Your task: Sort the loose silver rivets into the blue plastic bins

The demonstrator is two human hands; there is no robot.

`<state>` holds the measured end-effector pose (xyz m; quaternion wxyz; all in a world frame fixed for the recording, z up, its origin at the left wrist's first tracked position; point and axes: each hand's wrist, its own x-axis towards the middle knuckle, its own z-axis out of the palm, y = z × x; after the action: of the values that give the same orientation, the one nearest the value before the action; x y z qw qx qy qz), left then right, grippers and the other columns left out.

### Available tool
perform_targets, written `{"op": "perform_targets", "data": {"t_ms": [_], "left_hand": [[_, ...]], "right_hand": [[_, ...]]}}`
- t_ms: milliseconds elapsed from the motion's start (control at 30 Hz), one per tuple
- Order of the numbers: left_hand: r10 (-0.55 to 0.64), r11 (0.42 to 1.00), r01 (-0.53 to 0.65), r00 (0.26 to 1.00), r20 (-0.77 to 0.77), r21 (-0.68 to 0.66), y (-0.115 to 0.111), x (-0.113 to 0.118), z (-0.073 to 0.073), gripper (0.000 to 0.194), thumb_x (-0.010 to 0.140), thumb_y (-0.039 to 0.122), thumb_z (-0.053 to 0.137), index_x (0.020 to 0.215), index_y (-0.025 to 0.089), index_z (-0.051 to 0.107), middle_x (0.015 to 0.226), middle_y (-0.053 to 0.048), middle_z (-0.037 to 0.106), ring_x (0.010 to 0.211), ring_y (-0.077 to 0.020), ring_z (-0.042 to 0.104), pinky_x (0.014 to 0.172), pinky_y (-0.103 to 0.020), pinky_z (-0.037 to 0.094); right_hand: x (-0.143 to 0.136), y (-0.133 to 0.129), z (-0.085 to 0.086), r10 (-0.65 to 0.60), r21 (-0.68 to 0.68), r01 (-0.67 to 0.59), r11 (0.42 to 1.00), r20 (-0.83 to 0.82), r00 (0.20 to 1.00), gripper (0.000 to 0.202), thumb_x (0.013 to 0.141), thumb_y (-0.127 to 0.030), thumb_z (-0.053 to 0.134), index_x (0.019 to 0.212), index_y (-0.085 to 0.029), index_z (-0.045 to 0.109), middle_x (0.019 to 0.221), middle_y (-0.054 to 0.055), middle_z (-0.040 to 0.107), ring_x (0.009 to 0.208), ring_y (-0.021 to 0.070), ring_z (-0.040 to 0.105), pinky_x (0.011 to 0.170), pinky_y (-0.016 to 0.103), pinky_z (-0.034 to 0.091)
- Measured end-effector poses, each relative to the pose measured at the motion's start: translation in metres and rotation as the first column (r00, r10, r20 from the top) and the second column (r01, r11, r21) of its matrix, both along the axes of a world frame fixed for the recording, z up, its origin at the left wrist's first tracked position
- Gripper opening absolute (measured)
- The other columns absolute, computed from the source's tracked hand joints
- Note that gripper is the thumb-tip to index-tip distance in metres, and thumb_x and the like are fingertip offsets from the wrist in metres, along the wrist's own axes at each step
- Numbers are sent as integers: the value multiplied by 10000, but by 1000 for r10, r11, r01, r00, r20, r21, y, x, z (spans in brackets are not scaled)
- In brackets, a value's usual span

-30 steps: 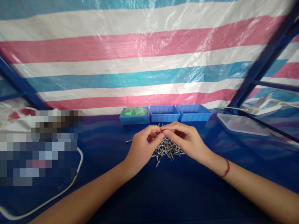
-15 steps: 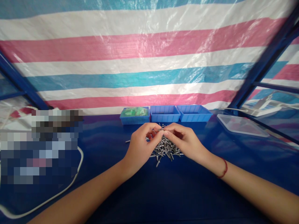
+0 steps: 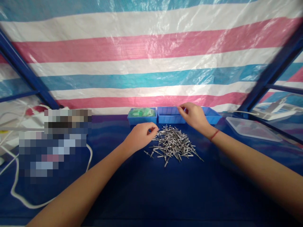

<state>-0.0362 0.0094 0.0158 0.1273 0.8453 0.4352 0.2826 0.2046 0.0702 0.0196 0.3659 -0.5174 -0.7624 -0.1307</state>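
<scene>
A loose pile of silvery blind rivets (image 3: 174, 143) lies on the blue tabletop in front of me. At the pile's left edge, my left hand (image 3: 141, 135) is closed, thumb and forefinger curled together; what is between them, if anything, is hidden. My right hand (image 3: 193, 116) is raised over the middle blue bin (image 3: 170, 119), its thumb and forefinger pinched together. Anything at those fingertips is too small to make out. The right-hand blue bin (image 3: 214, 118) is partly covered by this hand.
The left blue bin (image 3: 142, 119) holds green plastic packets. A translucent lid (image 3: 254, 128) lies at the right. A white cable (image 3: 16, 186) loops across the left side beside a blurred-out area. Blue frame posts and a striped sheet (image 3: 151, 50) stand behind.
My hands were together over the pile, fingertips meeting. They have parted: my right hand has gone up and away to the middle bin, my left slightly left, uncovering more of the pile.
</scene>
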Motion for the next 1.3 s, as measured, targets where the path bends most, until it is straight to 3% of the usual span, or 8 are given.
{"op": "perform_targets", "data": {"t_ms": [100,233,500,800,1033,1200,1300], "left_hand": [[-100,995,96,982,-160,-31,1,-3,-1,206,813,207,449,799,178,653,749,-10,659,651,-129,566,619,-229,374],[-76,997,67,940,-332,-41,-4,-2,-2,206,790,231,468,672,178,628,658,-12,627,600,-140,555,563,-233,333],[-65,996,42,944,-324,-80,-7,3,-5,255,809,390,540,758,195,696,755,-32,646,626,-156,573,546,-237,352],[120,976,-166,948,-296,-139,-15,14,-8,204,779,296,529,740,227,716,714,-27,682,660,-192,611,558,-249,353],[125,982,-170,916,-382,-85,-21,22,-9,226,823,277,498,698,201,671,742,-48,655,704,-212,618,630,-283,402],[143,990,-121,884,-444,77,-25,21,-12,249,912,223,391,868,154,626,919,-98,628,836,-218,613,710,-306,422],[179,980,-120,880,-441,158,-26,24,-8,247,941,216,349,939,147,586,903,-93,636,826,-225,613,721,-331,415]], "right_hand": [[-3,14,-1,-102,-32,106,994,102,990,306,900,-319,431,800,-139,659,818,127,676,704,215,596,600,301,369],[-7,10,-8,-145,-67,156,985,145,979,314,896,-356,432,870,-134,653,829,123,680,708,221,608,573,295,357],[-6,-43,-19,63,-117,-61,991,10,998,226,872,-302,466,847,-169,647,758,52,664,618,171,581,599,281,395],[-20,-79,-20,200,-150,-223,963,-155,967,210,856,-265,483,747,-178,640,655,23,644,560,140,562,561,256,407],[-25,-85,-23,293,-193,-318,928,-148,945,213,850,-236,475,711,-179,626,687,27,647,583,135,548,572,256,415],[-27,-85,-24,342,-223,-364,904,-133,930,228,854,-217,464,684,-182,612,699,30,651,600,135,549,581,260,425],[-28,-86,-25,360,-219,-383,897,-136,923,201,862,-220,476,730,-185,624,743,36,665,659,151,582,624,274,445]]}}
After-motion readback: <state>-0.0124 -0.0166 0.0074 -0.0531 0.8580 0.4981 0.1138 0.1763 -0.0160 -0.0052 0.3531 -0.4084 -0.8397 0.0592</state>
